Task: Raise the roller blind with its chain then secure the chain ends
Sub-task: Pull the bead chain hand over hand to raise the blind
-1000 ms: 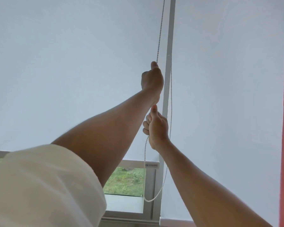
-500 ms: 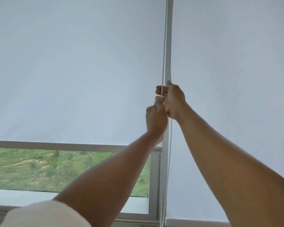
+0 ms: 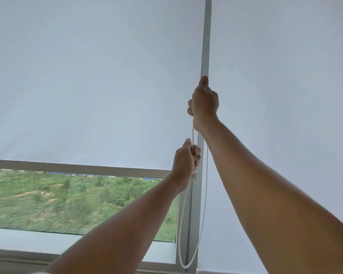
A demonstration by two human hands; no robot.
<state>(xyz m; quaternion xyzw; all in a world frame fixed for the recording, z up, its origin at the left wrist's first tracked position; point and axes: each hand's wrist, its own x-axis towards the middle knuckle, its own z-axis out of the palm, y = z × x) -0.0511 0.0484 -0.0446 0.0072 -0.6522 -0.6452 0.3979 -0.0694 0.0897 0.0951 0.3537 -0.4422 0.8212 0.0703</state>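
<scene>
A pale grey roller blind (image 3: 91, 80) covers most of the left window pane; its bottom bar (image 3: 83, 168) hangs above a strip of uncovered glass. A white bead chain (image 3: 202, 48) runs down along the vertical frame post (image 3: 207, 32) and ends in a loop (image 3: 188, 263) near the sill. My right hand (image 3: 204, 101) grips the chain high up, thumb pointing upward. Lower and slightly left, my left hand (image 3: 186, 158) is closed around the same chain strand. The second strand hangs free behind my right wrist.
A second blind (image 3: 281, 80) covers the right pane down to the sill. Green scrubland (image 3: 67, 198) shows through the uncovered glass. The window sill (image 3: 48, 240) runs along the bottom left.
My right hand has climbed higher on the chain and my left hand has pulled down below it. The blind's bottom bar sits a little higher, showing more glass.
</scene>
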